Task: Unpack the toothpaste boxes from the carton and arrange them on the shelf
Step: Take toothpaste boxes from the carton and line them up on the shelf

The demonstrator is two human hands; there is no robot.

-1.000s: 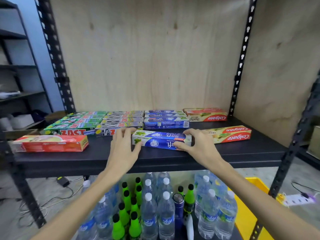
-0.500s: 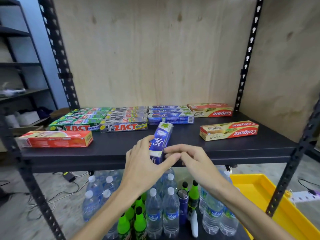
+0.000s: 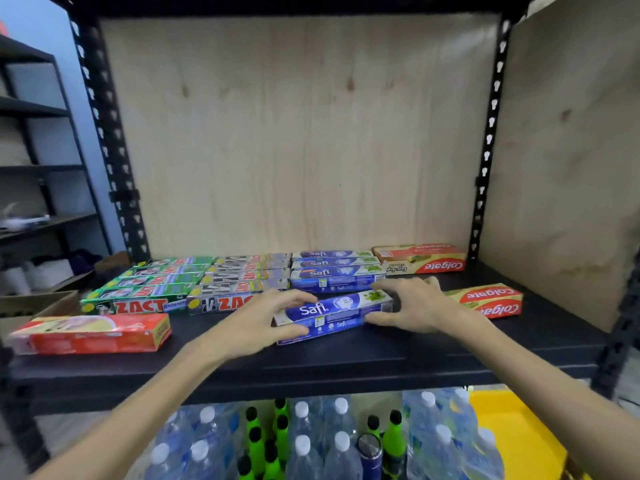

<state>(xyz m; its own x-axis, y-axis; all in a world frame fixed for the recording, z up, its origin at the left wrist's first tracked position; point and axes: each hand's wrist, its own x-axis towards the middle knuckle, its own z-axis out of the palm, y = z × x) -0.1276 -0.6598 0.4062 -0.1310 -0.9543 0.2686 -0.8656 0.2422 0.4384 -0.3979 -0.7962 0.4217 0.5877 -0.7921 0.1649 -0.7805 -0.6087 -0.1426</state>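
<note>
Left hand (image 3: 258, 322) curled round the left end of the blue Safi box (image 3: 334, 315), thumb below and fingers over the top; right hand (image 3: 412, 308) pinching the right end the same way. Box lying flat on the black shelf (image 3: 381, 355), near the front edge, just in front of the row of three Safi boxes (image 3: 334, 270) at the back. Turned since half a second ago — then end-on, long axis running front to back, both hands bunched at its near end; now long axis left to right, logo upright and readable, far end tilted slightly toward the back. Farther out: green Zact boxes (image 3: 145, 292) and grey Zact boxes (image 3: 242, 282) on the left, Colgate boxes (image 3: 420, 263) at the back right, one Colgate box (image 3: 488, 299) alone beside the right hand, a red box (image 3: 93, 332) at front left. Below the shelf, clear water bottles (image 3: 320, 441) packed together with green bottles (image 3: 263, 441) (contents of the yellow bin (image 3: 519, 431) not visible).
</note>
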